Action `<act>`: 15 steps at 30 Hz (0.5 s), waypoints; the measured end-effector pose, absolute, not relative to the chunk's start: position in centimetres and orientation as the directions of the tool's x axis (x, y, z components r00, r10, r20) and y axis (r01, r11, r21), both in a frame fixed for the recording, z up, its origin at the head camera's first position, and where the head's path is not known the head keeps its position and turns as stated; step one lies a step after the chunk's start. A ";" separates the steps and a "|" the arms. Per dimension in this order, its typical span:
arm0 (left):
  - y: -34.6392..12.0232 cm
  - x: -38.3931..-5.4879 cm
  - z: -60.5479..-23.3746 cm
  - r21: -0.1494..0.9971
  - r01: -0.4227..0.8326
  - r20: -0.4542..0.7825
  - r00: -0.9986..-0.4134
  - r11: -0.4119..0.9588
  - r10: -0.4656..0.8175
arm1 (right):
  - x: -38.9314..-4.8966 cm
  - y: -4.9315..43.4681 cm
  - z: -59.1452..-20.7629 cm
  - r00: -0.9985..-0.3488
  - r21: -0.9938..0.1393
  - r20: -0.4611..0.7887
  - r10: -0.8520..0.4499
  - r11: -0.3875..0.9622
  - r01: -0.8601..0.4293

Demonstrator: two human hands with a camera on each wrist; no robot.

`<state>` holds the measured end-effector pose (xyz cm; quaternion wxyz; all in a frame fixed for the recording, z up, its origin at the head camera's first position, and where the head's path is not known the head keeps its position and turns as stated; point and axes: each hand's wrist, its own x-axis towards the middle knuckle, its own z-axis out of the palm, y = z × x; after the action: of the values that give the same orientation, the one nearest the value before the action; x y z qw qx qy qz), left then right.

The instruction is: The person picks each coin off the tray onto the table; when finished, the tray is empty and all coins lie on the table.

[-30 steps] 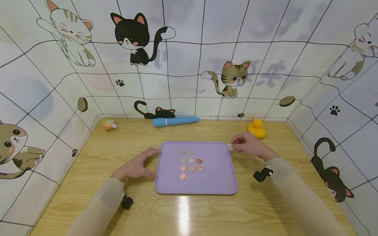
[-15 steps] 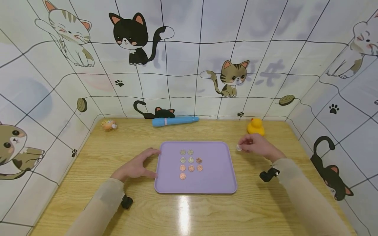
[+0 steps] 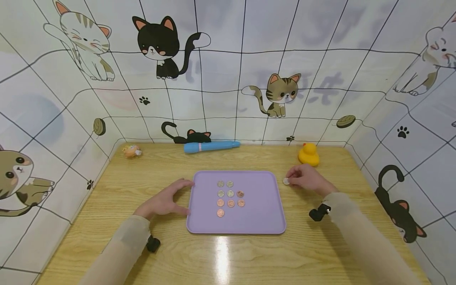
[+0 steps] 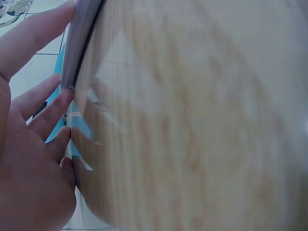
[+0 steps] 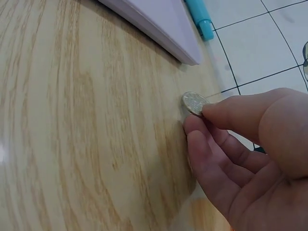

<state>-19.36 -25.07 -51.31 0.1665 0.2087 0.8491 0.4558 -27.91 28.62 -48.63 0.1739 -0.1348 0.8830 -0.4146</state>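
Just off the right edge of a lilac tray (image 3: pixel 261 213), my right hand (image 3: pixel 307 179) pinches a silver coin (image 5: pixel 194 103) between thumb and finger, low over the wooden table. My left hand (image 3: pixel 165 200) touches the tray's left rim, thumb and fingers spread along it. On the tray lie several coins in rows. Silver coins (image 3: pixel 230 184) fill the upper rows, and copper coins (image 3: pixel 231 203) the lower ones. One darker copper coin (image 3: pixel 240 194) ends the second row on the right.
A yellow rubber duck (image 3: pixel 308 154) stands behind my right hand. A blue pen-like tube (image 3: pixel 211 146) lies along the back edge. A small figurine (image 3: pixel 132 151) sits at the back left corner. Cat-printed cloth (image 3: pixel 221 71) walls the table on three sides.
My right hand has moved right with the coin, away from the tray's upper right corner, then dropped slightly lower. The left hand and the coins on the tray have stayed put.
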 end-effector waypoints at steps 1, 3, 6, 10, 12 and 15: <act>-25.1 -19.4 -51.3 0.842 0.204 -0.092 -0.858 0.499 0.506 | -27.9 28.5 -48.7 -0.907 -0.778 -0.196 -0.374 0.622 -0.089; -25.1 -19.4 -51.3 0.843 0.205 -0.091 -0.857 0.498 0.507 | -28.0 28.4 -48.8 -0.912 -0.773 -0.195 -0.361 0.629 -0.083; -25.1 -19.4 -51.4 0.843 0.208 -0.088 -0.855 0.495 0.511 | -28.1 28.2 -48.9 -0.919 -0.767 -0.190 -0.344 0.637 -0.080; -25.1 -19.5 -51.5 0.846 0.206 -0.089 -0.855 0.492 0.510 | -28.2 27.9 -49.1 -0.926 -0.752 -0.189 -0.326 0.655 -0.077; -25.2 -19.5 -51.5 0.846 0.206 -0.088 -0.856 0.492 0.510 | -28.3 27.8 -49.1 -0.927 -0.741 -0.190 -0.324 0.667 -0.082; -25.2 -19.5 -51.6 0.845 0.205 -0.089 -0.856 0.493 0.509 | -28.4 27.6 -49.1 -0.928 -0.722 -0.199 -0.314 0.688 -0.078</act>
<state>-19.46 -25.19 -51.58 0.1658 0.2106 0.8480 0.4573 -28.37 27.62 -49.09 0.1554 -0.1081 0.9054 -0.3800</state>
